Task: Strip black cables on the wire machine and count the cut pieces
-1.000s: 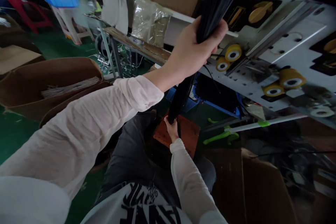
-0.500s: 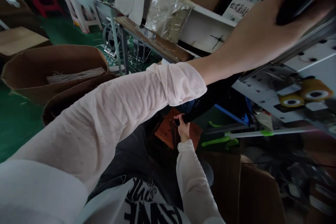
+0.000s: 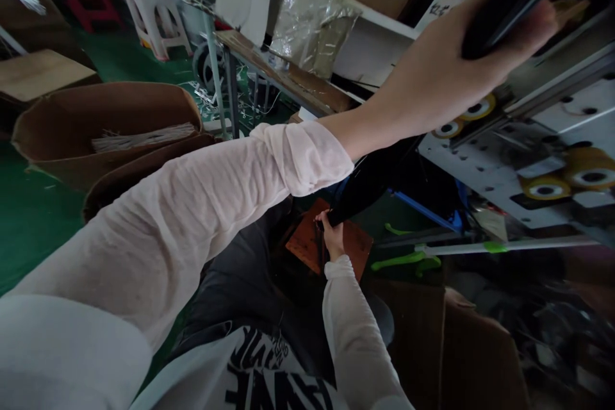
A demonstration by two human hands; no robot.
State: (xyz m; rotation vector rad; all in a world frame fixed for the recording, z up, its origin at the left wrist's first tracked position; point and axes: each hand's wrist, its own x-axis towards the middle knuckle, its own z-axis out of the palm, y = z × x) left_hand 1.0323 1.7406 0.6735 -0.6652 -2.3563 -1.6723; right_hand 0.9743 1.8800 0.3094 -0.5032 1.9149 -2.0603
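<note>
Head camera: grips a long black bundle (image 3: 372, 176) with both hands. Holds its upper stretch at the upper right of the frame in the left hand (image 3: 446, 70), fingers wrapped shut around it, arm stretched out in a pale sleeve (image 3: 202, 205). Clamps its lower end at the lower centre in the right hand (image 3: 332, 238), fist closed, just over a reddish-brown board (image 3: 305, 245); cannot tell whether touching the board. Runs slantwise from the top right corner, down behind the left wrist, to the lower centre. Cannot tell whether made of rods or strips.

Behind the bundle, toward the right edge: a white machine plate (image 3: 483, 172) with yellow rollers (image 3: 545, 189). Below that, a green tool (image 3: 403, 261). At the left, open cardboard boxes (image 3: 52, 134) on a green floor (image 3: 29, 230). At the top centre, a clear plastic bag (image 3: 312, 25) on a bench (image 3: 288, 80).
</note>
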